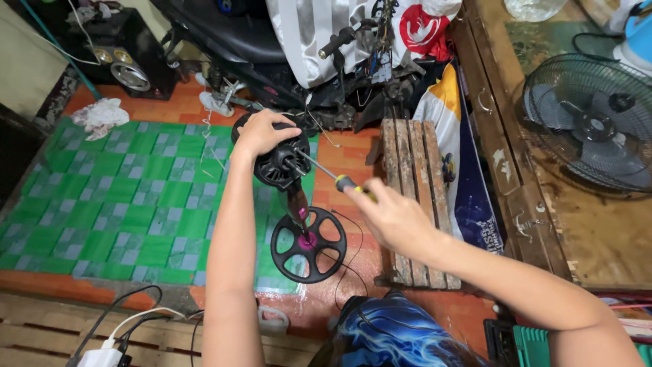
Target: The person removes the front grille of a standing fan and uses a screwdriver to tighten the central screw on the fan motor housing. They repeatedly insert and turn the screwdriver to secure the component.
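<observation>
Black fan motor (280, 162) held up, screwdriver (324, 171) poking it.
Left hand (261, 132) wraps tight around the motor's top; right hand (390, 216) grips the screwdriver handle, tip touching the motor just beside the left hand.

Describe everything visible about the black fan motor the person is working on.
The fan motor is a round, black, ribbed housing, seemingly plastic over metal, held up off the floor above the green checked mat. The left hand grips it from above, covering its top. A screwdriver with a yellow and black handle, held in the right hand, meets its side with the metal shaft. Thin wires trail from it. Below it lies a black spoked guard with a magenta hub; whether they touch is unclear.
</observation>
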